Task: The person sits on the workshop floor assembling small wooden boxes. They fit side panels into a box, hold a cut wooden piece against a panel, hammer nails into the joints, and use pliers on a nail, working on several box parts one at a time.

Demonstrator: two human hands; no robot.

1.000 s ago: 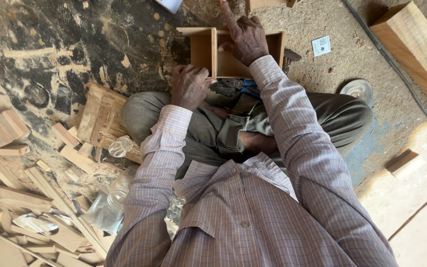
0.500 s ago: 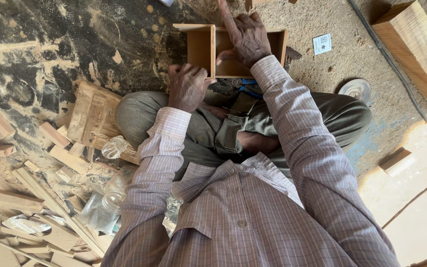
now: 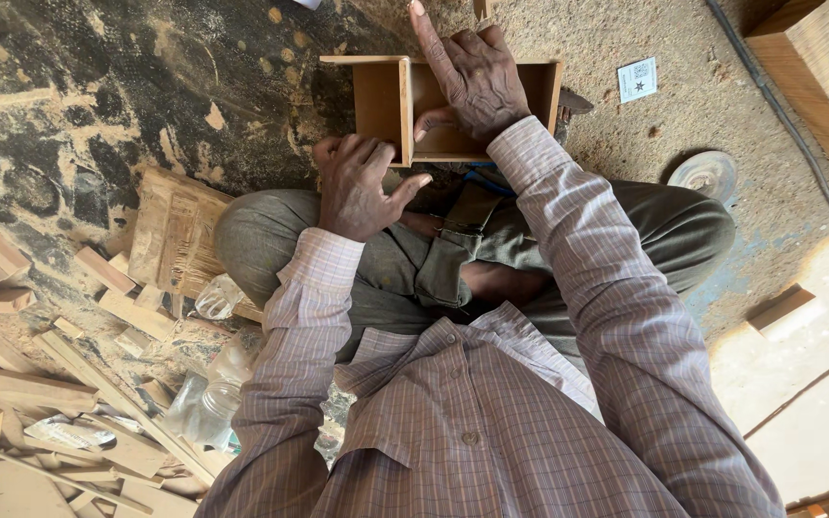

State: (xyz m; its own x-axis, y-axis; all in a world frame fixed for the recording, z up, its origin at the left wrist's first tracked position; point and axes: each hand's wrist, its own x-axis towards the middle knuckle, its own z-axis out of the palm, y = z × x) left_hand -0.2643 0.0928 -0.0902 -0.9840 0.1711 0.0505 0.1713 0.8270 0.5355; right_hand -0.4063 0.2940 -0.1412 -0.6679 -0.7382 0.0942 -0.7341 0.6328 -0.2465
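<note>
I see open sandy floor [image 3: 626, 38] at upper right; wood offcuts [image 3: 40, 403] block lower left.

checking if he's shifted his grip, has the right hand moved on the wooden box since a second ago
No. The right hand still lies on top of the open wooden box, spanning its inner divider as before. The left hand stays at the box's near corner.

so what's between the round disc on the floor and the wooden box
In the head view, the right forearm's striped sleeve and the bent knee lie between the disc and the wooden box.
</note>
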